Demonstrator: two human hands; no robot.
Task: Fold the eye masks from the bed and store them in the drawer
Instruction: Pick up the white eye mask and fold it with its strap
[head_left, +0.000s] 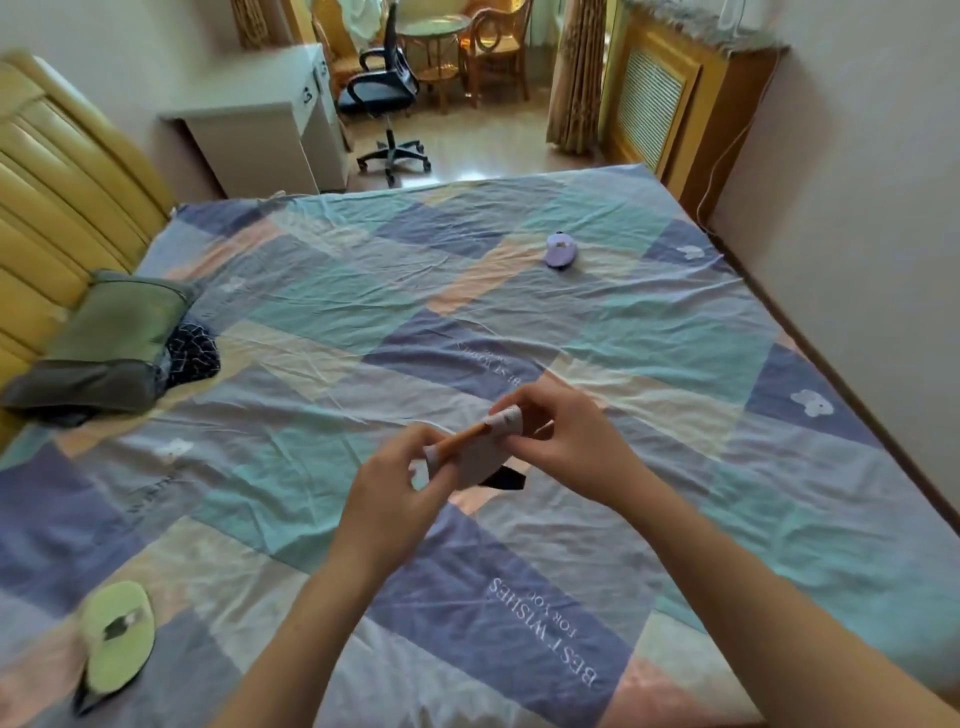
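Observation:
I hold a pale pink eye mask (480, 452) above the middle of the bed, folded over on itself, its dark strap (504, 477) hanging below. My left hand (395, 493) pinches its lower left end. My right hand (566, 441) grips its upper right end. A green eye mask (118, 636) lies folded at the bed's near left. A purple eye mask (560, 249) lies folded farther back on the right. A white drawer unit (306, 98) stands beyond the bed's far left corner.
The bed has a patchwork sheet (649, 322) and a yellow headboard (57, 197) on the left. A grey-green pillow (114, 338) and dark netted cloth (192, 353) lie by the headboard. A black office chair (387, 88) stands past the bed. A wall runs along the right.

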